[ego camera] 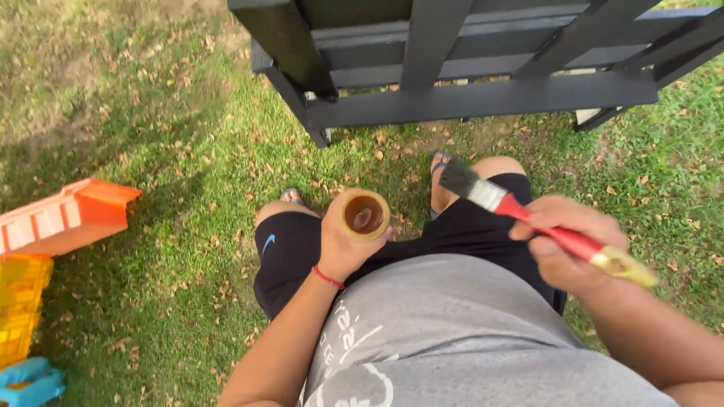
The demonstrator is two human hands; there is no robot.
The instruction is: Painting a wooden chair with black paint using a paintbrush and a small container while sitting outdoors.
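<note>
My left hand (343, 245) grips a small open jar (365, 214) with a tan rim and dark brown liquid inside, held upright over my left thigh. My right hand (566, 245) holds a paintbrush (520, 211) by its red handle; the dark bristles point up-left toward the jar, the yellow handle end sticks out to the right. A short gap separates the bristles from the jar. A black-painted wooden bench (467, 68) stands on the grass just ahead of my knees.
I sit or crouch on grass (173, 173) scattered with dry leaves, in black shorts and a grey shirt. Orange (72, 215), yellow (19, 301) and blue (30, 380) plastic toy pieces lie at the left edge. Bare earth shows at the top left.
</note>
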